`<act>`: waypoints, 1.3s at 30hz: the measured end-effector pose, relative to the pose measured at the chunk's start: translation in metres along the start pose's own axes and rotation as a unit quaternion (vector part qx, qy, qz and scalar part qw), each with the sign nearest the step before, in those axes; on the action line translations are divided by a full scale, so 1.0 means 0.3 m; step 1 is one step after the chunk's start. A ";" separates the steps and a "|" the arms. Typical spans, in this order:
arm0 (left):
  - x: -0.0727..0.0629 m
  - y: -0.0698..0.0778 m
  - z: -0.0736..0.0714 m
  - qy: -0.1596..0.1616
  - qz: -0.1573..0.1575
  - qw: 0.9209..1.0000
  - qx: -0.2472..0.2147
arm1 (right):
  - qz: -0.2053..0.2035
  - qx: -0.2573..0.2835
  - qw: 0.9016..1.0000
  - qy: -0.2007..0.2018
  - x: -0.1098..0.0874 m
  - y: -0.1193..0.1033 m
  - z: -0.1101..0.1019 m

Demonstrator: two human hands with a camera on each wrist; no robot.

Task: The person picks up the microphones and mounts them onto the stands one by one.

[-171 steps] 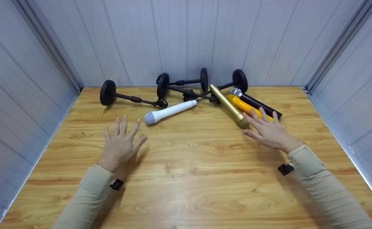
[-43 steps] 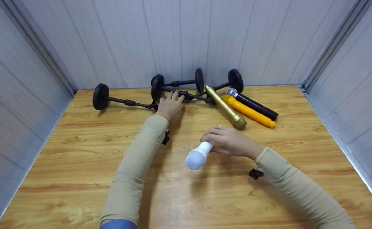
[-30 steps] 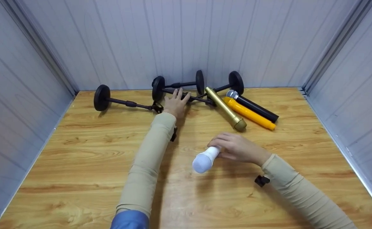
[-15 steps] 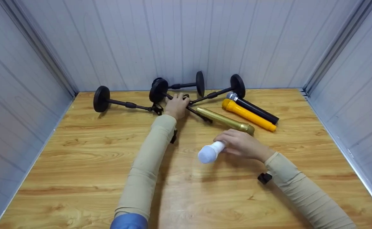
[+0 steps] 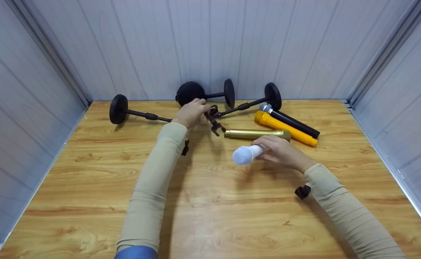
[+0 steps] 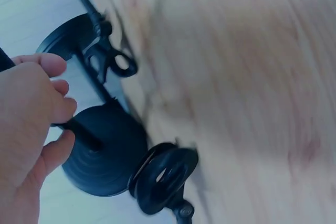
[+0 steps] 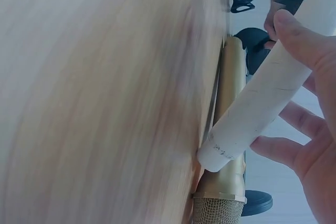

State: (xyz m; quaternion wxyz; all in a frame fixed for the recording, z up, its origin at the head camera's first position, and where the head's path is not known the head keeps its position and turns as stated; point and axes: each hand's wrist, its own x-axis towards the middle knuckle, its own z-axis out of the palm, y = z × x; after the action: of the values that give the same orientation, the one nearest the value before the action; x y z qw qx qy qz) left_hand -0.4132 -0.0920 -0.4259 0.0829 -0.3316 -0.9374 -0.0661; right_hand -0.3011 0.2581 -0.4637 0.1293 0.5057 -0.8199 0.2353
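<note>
My left hand (image 5: 191, 112) grips the pole of a black microphone stand, with its round base (image 6: 107, 150) behind the fingers and its clip (image 5: 216, 128) pointing down toward me. In my right hand (image 5: 280, 151) is a white microphone (image 5: 244, 154), its pale head facing left and toward me; the right wrist view shows thumb and fingers around its white body (image 7: 262, 98). Just beyond it on the table lies a gold microphone (image 5: 253, 134). A yellow microphone (image 5: 286, 127) and a black microphone (image 5: 293, 120) lie side by side farther right.
Another black stand (image 5: 118, 109) lies on its side at the left. Two more lie along the back wall: one stand (image 5: 229, 93) behind my left hand, another stand (image 5: 273, 96) to its right. Panelled walls (image 5: 210, 46) border the wooden table (image 5: 210, 216) at back and sides.
The right hand picked up the white microphone. My left hand reached the middle stand, gripped it and lifted it. The gold microphone swung round to lie nearly crosswise.
</note>
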 end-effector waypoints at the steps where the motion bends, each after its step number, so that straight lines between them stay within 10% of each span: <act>1: -0.005 -0.003 -0.012 0.006 0.001 1.000 -0.006 | 0.002 0.003 1.000 -0.003 0.000 0.000 -0.002; 11: -0.029 -0.011 -0.111 0.063 -0.019 0.990 -0.128 | 0.010 0.014 1.000 0.005 0.017 -0.015 -0.018; 23: -0.058 0.018 -0.262 0.168 -0.033 0.950 -0.263 | 0.011 0.005 1.000 0.024 0.067 -0.028 -0.080; 33: -0.139 0.100 -0.286 0.114 -0.019 0.906 -0.407 | 0.020 0.018 0.999 0.024 0.062 -0.059 -0.137; 39: -0.207 0.187 -0.251 0.093 0.011 0.909 -0.407 | 0.019 0.022 0.999 0.037 0.068 -0.075 -0.163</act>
State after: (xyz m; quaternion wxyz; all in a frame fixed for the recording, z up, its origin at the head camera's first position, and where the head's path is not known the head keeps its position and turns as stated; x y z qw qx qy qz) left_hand -0.3218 -0.1002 -0.3606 0.0278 -0.3391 -0.8135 -0.4717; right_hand -0.2916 0.2592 -0.4067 0.1436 0.4842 -0.8185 0.2740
